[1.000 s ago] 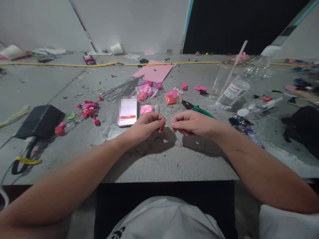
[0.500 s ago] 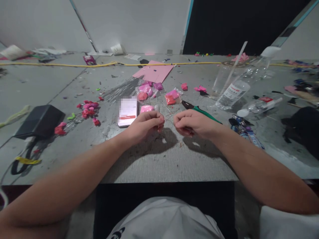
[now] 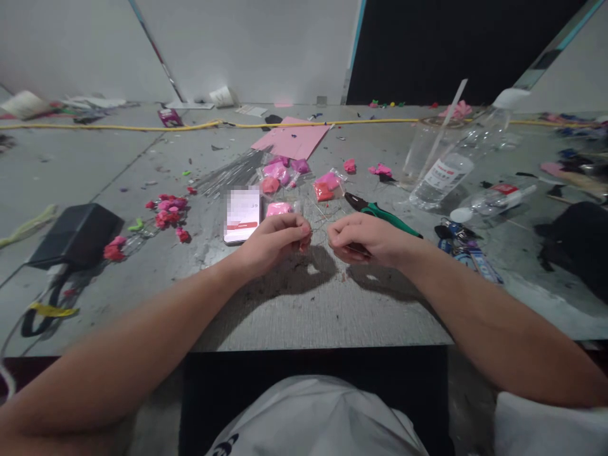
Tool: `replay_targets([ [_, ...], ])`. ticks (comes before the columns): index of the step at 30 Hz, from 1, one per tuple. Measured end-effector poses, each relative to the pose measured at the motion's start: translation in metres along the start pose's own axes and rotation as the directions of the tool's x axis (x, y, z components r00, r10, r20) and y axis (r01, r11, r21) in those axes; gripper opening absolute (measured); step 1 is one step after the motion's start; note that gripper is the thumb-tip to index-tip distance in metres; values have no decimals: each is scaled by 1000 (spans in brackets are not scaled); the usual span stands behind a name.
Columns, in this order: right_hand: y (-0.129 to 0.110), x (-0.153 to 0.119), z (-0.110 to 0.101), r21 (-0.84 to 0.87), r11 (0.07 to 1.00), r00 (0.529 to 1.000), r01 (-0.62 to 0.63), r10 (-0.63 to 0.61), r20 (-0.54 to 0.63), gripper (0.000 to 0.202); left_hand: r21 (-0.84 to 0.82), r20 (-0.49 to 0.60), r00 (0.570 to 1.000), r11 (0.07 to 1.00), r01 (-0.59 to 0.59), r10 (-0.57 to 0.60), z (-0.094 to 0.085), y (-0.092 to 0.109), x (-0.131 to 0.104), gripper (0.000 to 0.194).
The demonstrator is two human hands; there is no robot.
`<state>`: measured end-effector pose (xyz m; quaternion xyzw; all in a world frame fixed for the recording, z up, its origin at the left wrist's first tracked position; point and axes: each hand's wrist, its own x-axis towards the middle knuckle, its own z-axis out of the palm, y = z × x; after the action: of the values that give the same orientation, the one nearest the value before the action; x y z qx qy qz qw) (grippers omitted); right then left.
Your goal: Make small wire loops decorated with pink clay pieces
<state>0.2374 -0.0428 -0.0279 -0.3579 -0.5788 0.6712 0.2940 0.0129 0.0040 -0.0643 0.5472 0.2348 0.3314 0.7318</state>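
My left hand [image 3: 285, 237] is closed in a pinch over the table, with a small reddish bit showing under its fingertips. Just right of it, my right hand [image 3: 358, 237] is closed too, and a thin wire shows below its fingers. The two hands do not touch. Green-handled pliers [image 3: 387, 216] lie behind my right hand. A phone [image 3: 242, 215] with a lit screen rests left of my left hand. Small bags of pink [image 3: 279, 208] and red clay [image 3: 323, 191] lie beyond the hands. Thin wires [image 3: 232, 172] are fanned out behind the phone.
Clear bottles [image 3: 441, 177] and a cup with a straw [image 3: 422, 152] stand at the right. A black adapter [image 3: 78, 234] and red-pink clay pieces [image 3: 168, 212] lie at the left. Pink paper [image 3: 297, 139] and a yellow cord [image 3: 190, 126] are farther back.
My right hand's fingers have curled in more, and the hand has turned slightly. My left hand has barely moved. The whole view has shifted very slightly.
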Motion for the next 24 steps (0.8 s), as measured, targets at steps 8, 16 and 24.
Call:
replay_targets([
  [8, 16, 5, 1, -222, 961, 959, 164, -208, -192, 31, -42, 38, 999, 999, 28, -26, -2, 1, 0, 20],
  [16, 18, 6, -5, -388, 908, 955, 159, -242, -175, 25, -74, 43, 997, 995, 67, -64, -3, 0, 1, 18],
  [24, 20, 11, 0, -138, 977, 980, 163, -176, -87, 29, -90, 70, 992, 989, 115, -109, -3, 1, 0, 18],
])
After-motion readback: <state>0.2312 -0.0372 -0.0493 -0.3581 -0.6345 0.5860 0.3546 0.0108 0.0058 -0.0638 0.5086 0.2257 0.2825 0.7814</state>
